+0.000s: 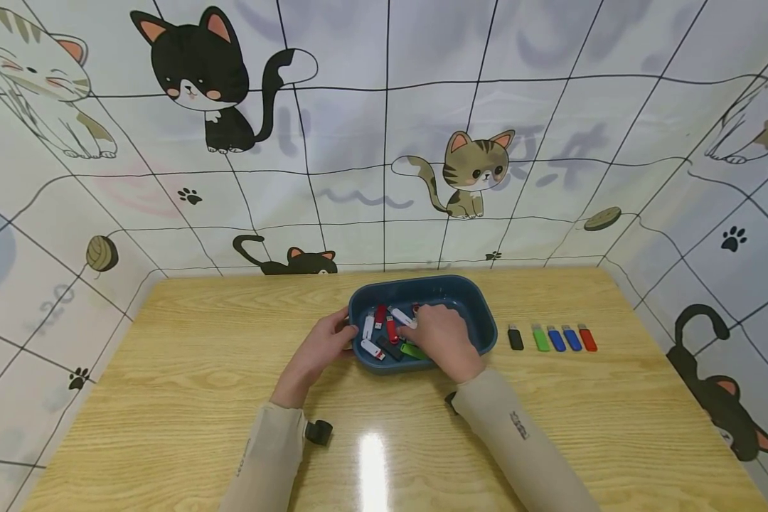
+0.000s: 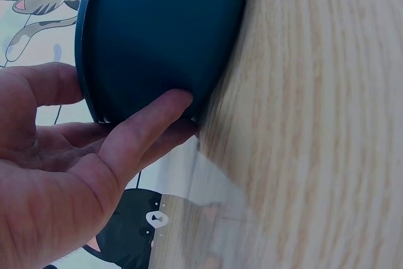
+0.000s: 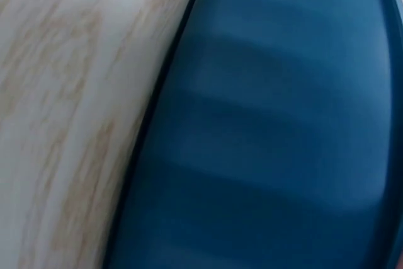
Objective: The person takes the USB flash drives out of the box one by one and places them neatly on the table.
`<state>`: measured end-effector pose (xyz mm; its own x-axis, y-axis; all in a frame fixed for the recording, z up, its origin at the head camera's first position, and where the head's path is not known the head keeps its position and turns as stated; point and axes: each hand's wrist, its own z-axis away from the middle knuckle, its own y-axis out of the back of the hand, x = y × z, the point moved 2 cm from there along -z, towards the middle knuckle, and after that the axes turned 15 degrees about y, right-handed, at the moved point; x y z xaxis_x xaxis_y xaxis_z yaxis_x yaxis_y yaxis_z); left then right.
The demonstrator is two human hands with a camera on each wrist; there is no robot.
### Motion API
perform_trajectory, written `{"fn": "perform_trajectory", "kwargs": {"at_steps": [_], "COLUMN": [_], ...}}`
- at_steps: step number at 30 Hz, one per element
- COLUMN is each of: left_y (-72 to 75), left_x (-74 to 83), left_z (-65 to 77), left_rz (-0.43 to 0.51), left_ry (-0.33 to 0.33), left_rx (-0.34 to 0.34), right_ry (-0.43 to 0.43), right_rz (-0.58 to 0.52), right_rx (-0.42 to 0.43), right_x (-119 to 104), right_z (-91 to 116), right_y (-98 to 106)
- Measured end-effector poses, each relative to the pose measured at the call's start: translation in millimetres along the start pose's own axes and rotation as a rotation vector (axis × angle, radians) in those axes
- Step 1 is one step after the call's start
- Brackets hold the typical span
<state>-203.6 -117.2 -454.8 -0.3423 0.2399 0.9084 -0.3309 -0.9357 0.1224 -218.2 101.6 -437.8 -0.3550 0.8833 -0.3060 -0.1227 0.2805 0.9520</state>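
A dark blue plastic bin point(image 1: 448, 286) stands on the table, with USB flash drives in white, red, black and green inside it. My left hand point(image 1: 320, 347) holds the bin's left end, thumb at the rim and fingers along the outer wall, as the left wrist view also shows. Over the rim reaches my right hand point(image 1: 444, 340), its fingers down among the drives beside a white USB flash drive point(image 1: 402, 317) and a green USB flash drive point(image 1: 413, 350). Its fingertips are hidden, so I cannot tell whether they pinch a drive. The right wrist view shows mainly the bin's outer wall point(image 3: 264, 124).
Right of the bin, a black USB flash drive point(image 1: 515, 338) lies in a row with a green drive point(image 1: 540, 338), two blue drives point(image 1: 556, 339) and a red drive point(image 1: 587, 338). The wooden table point(image 1: 198, 370) is bordered by a cat-patterned cloth point(image 1: 358, 142) at the back and sides.
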Motion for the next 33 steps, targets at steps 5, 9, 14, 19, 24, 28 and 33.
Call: {"fn": "perform_trajectory", "kwargs": {"at_steps": [5,9,14,19,24,28,33], "left_y": [0.0,-0.1,0.2,0.2,0.6,0.7,0.4], "left_x": [0.9,0.7,0.3,0.3,-0.6,-0.8,-1.2], "left_z": [0.5,0.1,0.2,0.2,-0.2,-0.4,-1.3], "left_rz": [-0.005,-0.006,-0.008,-0.005,-0.009,-0.01,-0.002], "left_ry": [0.001,0.006,0.007,0.013,0.007,0.007,0.008], "left_rx": [0.0,-0.001,0.006,0.005,0.006,0.009,-0.001], "right_ry": [0.009,0.01,0.028,0.056,0.062,0.062,0.066], "right_rz": [-0.02,-0.036,-0.038,-0.054,-0.096,-0.128,-0.139], "right_rx": [0.001,-0.013,-0.026,-0.024,0.006,0.043,0.083], "right_x": [-0.8,-0.4,0.2,0.9,2.1,3.6,6.5], "right_z": [-2.2,-3.4,-4.1,-3.0,-0.6,1.6,6.1], "right_y": [-2.1,-3.2,-2.5,-0.1,3.4,8.0,12.8]}}
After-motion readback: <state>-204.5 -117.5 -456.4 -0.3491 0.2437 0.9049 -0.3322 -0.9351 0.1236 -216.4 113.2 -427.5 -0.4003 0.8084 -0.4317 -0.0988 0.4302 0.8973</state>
